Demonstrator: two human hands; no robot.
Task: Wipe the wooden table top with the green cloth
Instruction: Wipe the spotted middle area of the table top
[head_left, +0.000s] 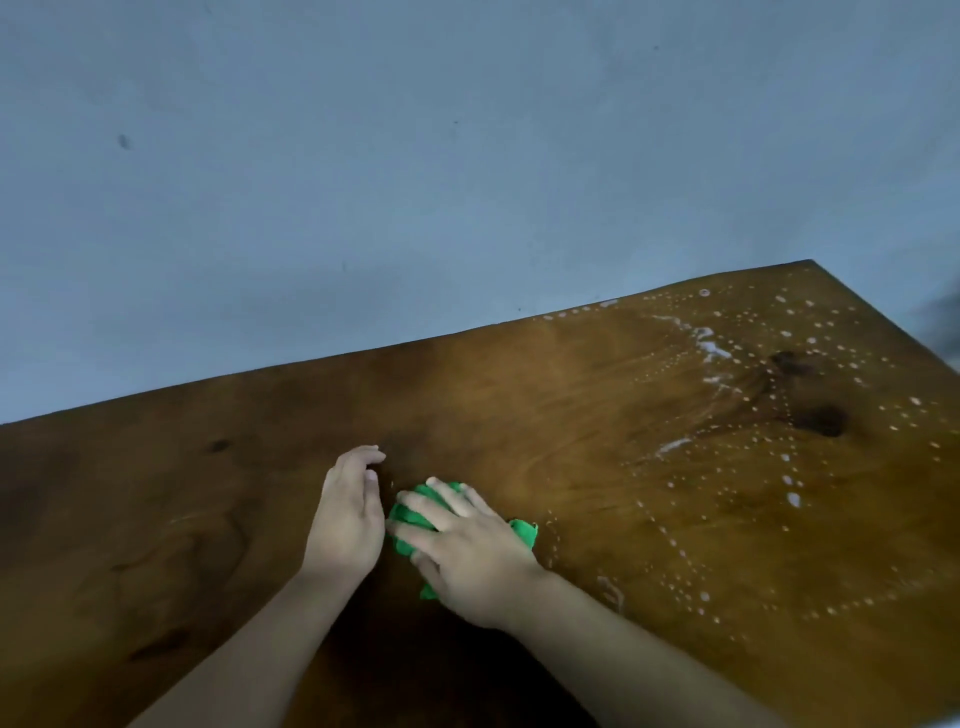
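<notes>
The wooden table top (519, 415) fills the lower half of the head view, dark brown with knots. A crumpled green cloth (408, 519) lies on it near the middle. My right hand (462, 545) presses flat on the cloth with spread, straight fingers, covering most of it. My left hand (348, 514) stands on its edge just left of the cloth, fingers together and slightly bent, holding nothing. White droplets and foam streaks (753, 415) cover the right part of the table.
A plain grey-blue wall (415, 156) runs along the table's far edge. The table's far right corner (810, 262) shows at the upper right. A dark blurred shape (943, 332) sits past the right edge.
</notes>
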